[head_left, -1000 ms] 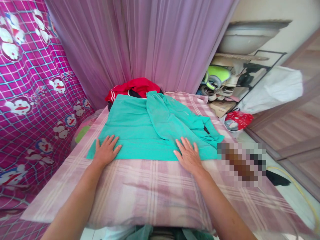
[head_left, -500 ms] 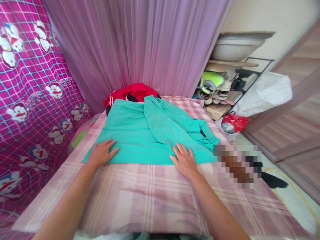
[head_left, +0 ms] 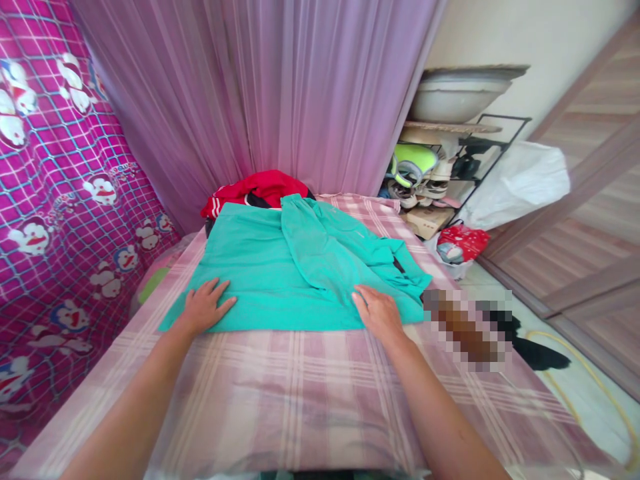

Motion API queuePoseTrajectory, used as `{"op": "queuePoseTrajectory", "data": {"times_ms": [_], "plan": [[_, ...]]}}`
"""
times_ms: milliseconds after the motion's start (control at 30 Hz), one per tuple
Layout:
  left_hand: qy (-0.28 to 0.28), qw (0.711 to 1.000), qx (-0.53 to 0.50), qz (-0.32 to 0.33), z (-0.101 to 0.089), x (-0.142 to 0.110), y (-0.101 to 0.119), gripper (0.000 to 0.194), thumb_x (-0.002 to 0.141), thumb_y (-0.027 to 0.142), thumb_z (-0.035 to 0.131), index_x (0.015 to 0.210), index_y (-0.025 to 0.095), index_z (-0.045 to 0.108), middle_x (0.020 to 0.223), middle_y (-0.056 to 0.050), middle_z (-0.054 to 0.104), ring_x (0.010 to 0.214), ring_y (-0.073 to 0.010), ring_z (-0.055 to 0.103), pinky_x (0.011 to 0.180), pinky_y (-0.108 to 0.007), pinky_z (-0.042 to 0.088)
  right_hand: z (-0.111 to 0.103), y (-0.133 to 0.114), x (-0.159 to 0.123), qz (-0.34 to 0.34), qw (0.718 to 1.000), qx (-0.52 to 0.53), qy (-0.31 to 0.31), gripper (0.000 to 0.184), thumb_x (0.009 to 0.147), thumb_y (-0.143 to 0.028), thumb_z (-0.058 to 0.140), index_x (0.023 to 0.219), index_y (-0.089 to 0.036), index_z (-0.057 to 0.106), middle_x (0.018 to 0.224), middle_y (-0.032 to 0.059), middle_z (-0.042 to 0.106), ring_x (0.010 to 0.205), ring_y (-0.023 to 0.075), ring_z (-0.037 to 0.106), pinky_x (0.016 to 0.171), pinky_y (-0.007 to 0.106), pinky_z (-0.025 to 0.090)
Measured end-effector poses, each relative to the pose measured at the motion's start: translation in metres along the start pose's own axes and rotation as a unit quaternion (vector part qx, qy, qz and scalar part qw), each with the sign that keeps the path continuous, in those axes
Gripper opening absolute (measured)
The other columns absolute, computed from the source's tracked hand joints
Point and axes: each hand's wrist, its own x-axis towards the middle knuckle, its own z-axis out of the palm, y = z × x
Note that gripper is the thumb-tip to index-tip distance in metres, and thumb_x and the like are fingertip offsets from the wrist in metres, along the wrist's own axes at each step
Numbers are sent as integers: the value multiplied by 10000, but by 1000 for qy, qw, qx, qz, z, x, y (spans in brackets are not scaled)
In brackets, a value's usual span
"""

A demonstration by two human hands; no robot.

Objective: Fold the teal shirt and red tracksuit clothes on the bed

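Currently, head view: teal garment (head_left: 245, 250) lies beneath and beyond both hands, hem (head_left: 290, 322) parallel to the desk's (head_left: 280, 393) near edge. Left hand (head_left: 204, 308): flat on hem's left end, fingers splayed, gripping nothing. Right hand (head_left: 380, 313): nearer the diagonal sleeve (head_left: 311, 247), fingers together; pinch, cannot tell.

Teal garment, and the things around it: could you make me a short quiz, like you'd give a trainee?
1. True or false: the left hand is clenched in a fist.
2. What lies just beyond the teal garment, by the purple curtain? A) white bag B) red garment C) yellow cord
3. Fill in: the teal garment is spread on a cover with a ____ pattern.

Key: 1. False; the left hand is open, fingers spread. 2. B. 3. Plaid.
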Motion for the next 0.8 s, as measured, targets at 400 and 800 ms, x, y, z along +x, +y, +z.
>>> {"op": "queuePoseTrajectory", "data": {"times_ms": [400,800], "plan": [[14,1000,13,22,0,8,-8,597,904,521,398,1406,219,516,1492,-115,487,1343,-285,474,1100,-446,362,17,75,20,162,970,132,123,370,924,-384,442,880,-193,756,822,85,751,729,192,635,627,260,396],[38,992,50,107,-99,126,80,500,916,433,417,1328,218,602,1363,-103,619,1225,-293,588,1001,-408,458,26,74,18,127,976,122,129,348,901,-370,442,896,-208,750,889,71,764,757,198,668,651,270,422]]}}
